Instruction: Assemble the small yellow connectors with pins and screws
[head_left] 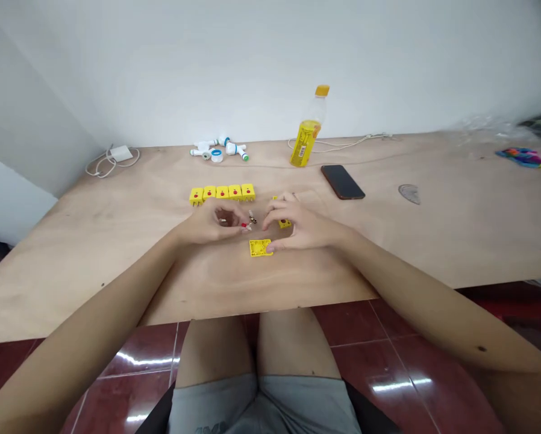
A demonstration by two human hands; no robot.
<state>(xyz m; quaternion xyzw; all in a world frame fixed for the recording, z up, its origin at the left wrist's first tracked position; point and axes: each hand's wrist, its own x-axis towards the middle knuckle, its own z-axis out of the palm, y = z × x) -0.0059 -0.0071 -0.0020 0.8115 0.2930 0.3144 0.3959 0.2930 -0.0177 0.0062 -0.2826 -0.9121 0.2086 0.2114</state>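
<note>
My left hand is closed in a pinch on a small red and white part. Beside its fingertips, tiny metal and white pieces lie on the table. My right hand is curved with thumb and fingers apart, and its thumb tip touches or overlaps the right edge of an open yellow plastic casing half, hollow side up. Another yellow piece shows in the gap under my right hand, partly hidden by it. Beyond my left hand stands a row of several yellow plug-like boxes with red dots and metal prongs.
On the wooden table, white pipe-like fittings lie near the wall. A yellow-labelled bottle, a phone and a clear half-round piece are to the right. A white charger with cable sits far left.
</note>
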